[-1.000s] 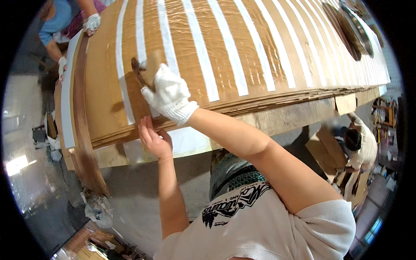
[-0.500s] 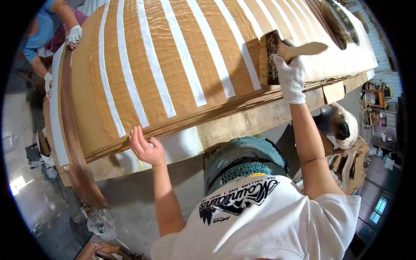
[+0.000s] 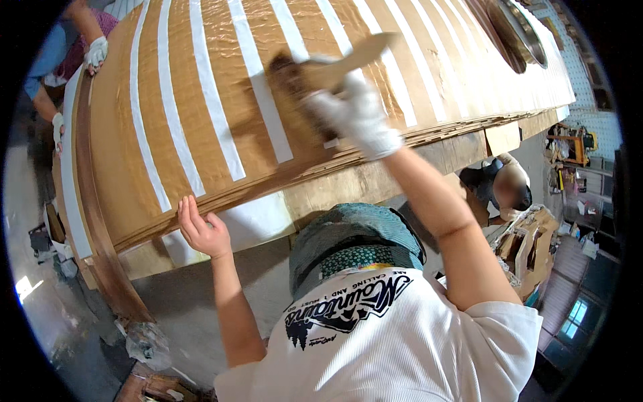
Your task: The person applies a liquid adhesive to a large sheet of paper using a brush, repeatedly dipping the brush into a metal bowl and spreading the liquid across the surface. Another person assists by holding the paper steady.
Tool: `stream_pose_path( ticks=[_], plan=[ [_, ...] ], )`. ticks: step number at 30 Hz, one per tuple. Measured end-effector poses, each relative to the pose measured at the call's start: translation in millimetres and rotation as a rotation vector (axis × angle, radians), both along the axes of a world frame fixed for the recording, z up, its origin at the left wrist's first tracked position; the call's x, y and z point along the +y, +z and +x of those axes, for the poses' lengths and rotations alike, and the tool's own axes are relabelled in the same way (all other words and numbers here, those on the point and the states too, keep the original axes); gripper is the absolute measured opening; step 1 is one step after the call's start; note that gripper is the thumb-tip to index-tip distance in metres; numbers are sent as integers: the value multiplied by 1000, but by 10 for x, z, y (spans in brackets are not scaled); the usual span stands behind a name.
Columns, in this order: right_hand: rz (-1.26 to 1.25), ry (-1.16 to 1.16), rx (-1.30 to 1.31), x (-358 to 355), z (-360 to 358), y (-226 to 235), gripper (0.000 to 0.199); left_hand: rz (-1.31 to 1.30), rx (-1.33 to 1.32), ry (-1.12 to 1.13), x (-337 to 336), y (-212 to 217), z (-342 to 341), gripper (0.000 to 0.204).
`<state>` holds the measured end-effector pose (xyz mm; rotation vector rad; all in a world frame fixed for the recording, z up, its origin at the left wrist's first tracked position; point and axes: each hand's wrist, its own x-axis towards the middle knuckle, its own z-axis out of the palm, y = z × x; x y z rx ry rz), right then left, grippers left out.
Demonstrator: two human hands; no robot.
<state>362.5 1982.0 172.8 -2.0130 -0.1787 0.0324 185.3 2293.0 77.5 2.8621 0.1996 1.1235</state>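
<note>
My right hand (image 3: 353, 115), in a white glove, grips a wide wooden-handled brush (image 3: 348, 63). Motion blurs the brush, its dark bristle head lying over the brown paper sheet (image 3: 114, 161). White strips (image 3: 218, 120) run side by side across this sheet, and part of its surface looks wet and wrinkled. Bare, with fingers stretched out, my left hand (image 3: 203, 229) rests at the near edge of the paper stack (image 3: 268, 184). Whether the left palm presses on the edge, I cannot tell.
A metal basin (image 3: 526, 33) stands at the far right of the table. At the far left, another person's gloved hand (image 3: 96, 53) touches the paper beside a long brown strip (image 3: 90, 181). Someone else (image 3: 499, 184) is low down at the right, near cardboard pieces (image 3: 529, 248).
My right hand has swept the brush leftward across the sheet. My left hand keeps its place at the paper's edge while the whole view shifts slightly.
</note>
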Motion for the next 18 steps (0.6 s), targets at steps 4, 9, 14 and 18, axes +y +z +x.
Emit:
stream_pose_path(
  ticks=[4, 9, 14, 18],
  plan=[
    [-144, -178, -259, -963, 201, 56, 43, -4, -20, 1, 56, -52, -37, 51],
    [35, 28, -242, -781, 143, 251, 38, -43, -29, 30, 127, -63, -60, 51],
    [-588, 419, -644, 22, -322, 379, 41, -80, -18, 21, 233, -5, -100, 47],
    [-684, 653, -620, -119, -621, 582, 38, -48, -44, 38, 211, 85, -91, 47]
  ],
)
